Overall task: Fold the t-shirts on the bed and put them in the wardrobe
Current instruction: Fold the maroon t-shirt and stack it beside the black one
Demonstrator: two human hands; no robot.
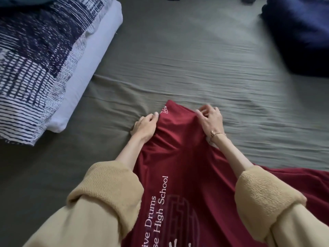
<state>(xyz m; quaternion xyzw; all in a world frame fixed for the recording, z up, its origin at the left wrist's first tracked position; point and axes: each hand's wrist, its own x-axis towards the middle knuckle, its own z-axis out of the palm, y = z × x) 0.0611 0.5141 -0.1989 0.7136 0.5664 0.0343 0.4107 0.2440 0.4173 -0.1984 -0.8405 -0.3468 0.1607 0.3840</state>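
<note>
Head view:
T-shirt: a dark red t-shirt (179, 157) with white lettering lies on the bed (178, 59), running from the near edge, where the person stands, away toward the middle of the sheet.
Long axis: straight away from the person, between the two forearms; its far end is bunched into a narrow band.
Left hand: the left hand (145, 126) sits at the far left edge of the shirt, fingers curled onto the cloth and holding it by the small white logo.
Right hand: the right hand (211, 118) sits at the far right edge, fingers bent into the fabric in a pinch; a thin bracelet (218, 134) circles the wrist.
Grip, in short: both hands have hold of the same far end, one at each side, about level with each other.
Key relation: the shirt's body lies back toward the person from both hands, so neither hand is nearer; spreading it flat likely means drawing the hands apart sideways.
Open room: bare green sheet stretches beyond and on both sides of the hands.
Left limit: a patterned pillow (35, 59) on a pale one lies along the left side, near the left hand but apart from it.
Right limit: a dark blue bundle (299, 32) sits at the far right corner, well apart.
Stage: judged as early laying-out; no fold is made yet.
</note>
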